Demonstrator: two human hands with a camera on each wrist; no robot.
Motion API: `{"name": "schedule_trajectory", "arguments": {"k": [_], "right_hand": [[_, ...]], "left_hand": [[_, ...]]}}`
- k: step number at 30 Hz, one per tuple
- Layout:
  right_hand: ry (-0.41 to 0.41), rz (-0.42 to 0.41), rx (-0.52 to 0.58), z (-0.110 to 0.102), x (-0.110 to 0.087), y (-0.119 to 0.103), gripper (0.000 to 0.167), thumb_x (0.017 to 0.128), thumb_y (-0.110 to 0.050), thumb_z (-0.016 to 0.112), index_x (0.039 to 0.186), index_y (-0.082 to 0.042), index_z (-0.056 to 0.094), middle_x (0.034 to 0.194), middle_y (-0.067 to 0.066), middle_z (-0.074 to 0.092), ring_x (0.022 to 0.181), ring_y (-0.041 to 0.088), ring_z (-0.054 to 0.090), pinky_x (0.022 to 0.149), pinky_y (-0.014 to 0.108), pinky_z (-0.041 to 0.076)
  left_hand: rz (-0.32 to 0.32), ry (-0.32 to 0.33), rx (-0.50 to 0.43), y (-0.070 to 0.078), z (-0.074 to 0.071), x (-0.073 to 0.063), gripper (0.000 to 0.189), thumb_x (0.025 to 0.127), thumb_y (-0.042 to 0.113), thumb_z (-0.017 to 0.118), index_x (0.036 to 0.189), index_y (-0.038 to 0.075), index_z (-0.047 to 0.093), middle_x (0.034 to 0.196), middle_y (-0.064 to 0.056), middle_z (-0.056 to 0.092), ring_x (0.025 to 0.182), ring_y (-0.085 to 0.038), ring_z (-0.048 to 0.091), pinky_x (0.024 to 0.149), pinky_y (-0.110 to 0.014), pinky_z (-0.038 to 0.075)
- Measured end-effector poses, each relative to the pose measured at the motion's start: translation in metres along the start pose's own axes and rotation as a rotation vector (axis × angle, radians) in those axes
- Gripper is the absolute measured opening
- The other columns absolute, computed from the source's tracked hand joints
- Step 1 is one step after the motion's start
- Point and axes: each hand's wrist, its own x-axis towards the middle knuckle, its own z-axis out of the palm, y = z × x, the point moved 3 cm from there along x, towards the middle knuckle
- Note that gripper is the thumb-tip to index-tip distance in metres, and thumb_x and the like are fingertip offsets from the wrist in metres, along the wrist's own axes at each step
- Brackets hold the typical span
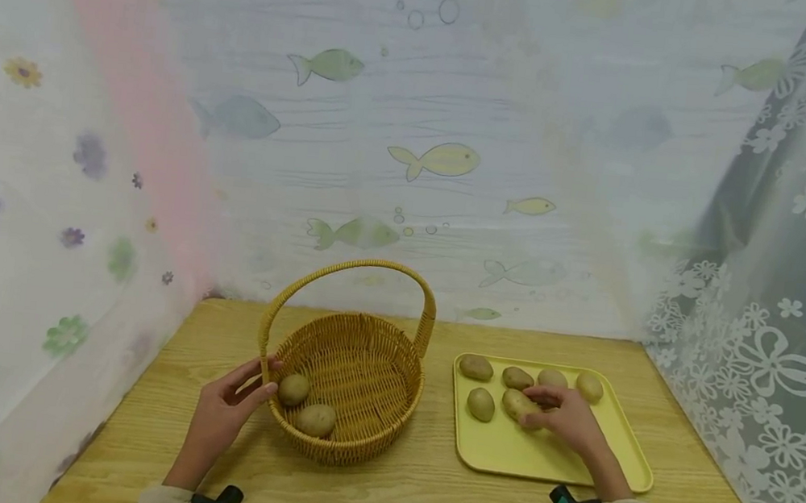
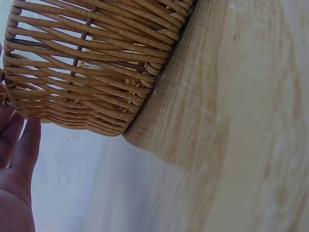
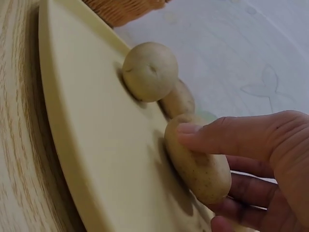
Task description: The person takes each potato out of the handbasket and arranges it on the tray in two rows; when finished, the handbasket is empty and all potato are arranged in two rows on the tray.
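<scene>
My left hand [image 1: 222, 406] grips the left side of a round wicker basket [image 1: 368, 386], thumb and fingers about the foot of its tall handle [image 1: 354, 264]. The left wrist view shows its fingers [image 2: 25, 150] against the woven wall. Inside the basket, at the left, lie two potatoes, a darker one [image 1: 293, 390] and a paler one [image 1: 316, 420]. Over a yellow tray [image 1: 521, 460], my right hand [image 1: 567, 420] pinches a speckled, oblong potato [image 3: 200, 166] between thumb and fingers. The held potato stays close over the tray surface.
Several other potatoes sit on the tray, among them one at the front left [image 1: 480, 404], one at the back left [image 1: 476, 367] and one at the back right [image 1: 590, 387]. Basket and tray stand side by side on a wooden table [image 1: 415, 500], with patterned curtains [image 1: 407, 203] behind.
</scene>
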Motion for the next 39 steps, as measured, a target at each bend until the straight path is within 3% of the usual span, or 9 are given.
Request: {"name": "schedule_trajectory", "arguments": {"k": [7,14,26,33,39], "right_hand": [[-0.015,-0.036,-0.034,0.003,0.000,-0.006,0.050,0.081,-0.019,0.092,0.120,0.002,0.067,0.109,0.010,0.068,0.095,0.024,0.064,0.078,0.038,0.057],[-0.060,-0.026,-0.064,0.007,0.001,-0.004,0.061,0.084,-0.023,0.090,0.128,0.005,0.059,0.115,0.015,0.065,0.093,0.022,0.063,0.079,0.039,0.057],[-0.071,-0.068,-0.052,-0.003,-0.001,-0.006,0.056,0.091,-0.027,0.084,0.130,0.006,0.061,0.114,0.014,0.067,0.096,0.025,0.066,0.078,0.037,0.058],[0.001,-0.125,-0.032,-0.020,-0.004,-0.024,0.042,0.096,-0.020,0.079,0.127,0.005,0.066,0.118,0.020,0.069,0.101,0.031,0.068,0.081,0.040,0.060],[0.021,-0.218,0.020,-0.025,-0.001,-0.047,0.039,0.098,-0.013,0.076,0.131,0.005,0.066,0.124,0.022,0.069,0.107,0.036,0.069,0.087,0.033,0.061]], "left_hand": [[0.000,0.014,0.007,0.001,0.001,0.000,0.045,0.102,0.005,0.068,0.146,-0.003,0.058,0.137,-0.023,0.063,0.135,-0.013,0.054,0.107,-0.026,0.047],[0.012,-0.002,0.015,-0.001,0.000,0.000,0.046,0.103,0.006,0.068,0.147,-0.004,0.056,0.138,-0.023,0.062,0.136,-0.012,0.053,0.107,-0.026,0.047],[-0.001,0.014,0.013,0.001,0.000,0.000,0.044,0.102,0.004,0.069,0.145,-0.003,0.059,0.138,-0.022,0.062,0.135,-0.013,0.053,0.107,-0.025,0.048],[0.002,-0.009,0.016,-0.001,0.000,0.000,0.047,0.103,0.008,0.068,0.147,-0.002,0.057,0.138,-0.025,0.061,0.137,-0.013,0.052,0.108,-0.025,0.046],[0.005,-0.005,-0.006,0.000,0.000,0.000,0.046,0.103,0.005,0.067,0.147,-0.004,0.056,0.137,-0.026,0.062,0.137,-0.015,0.053,0.108,-0.026,0.047]]}}
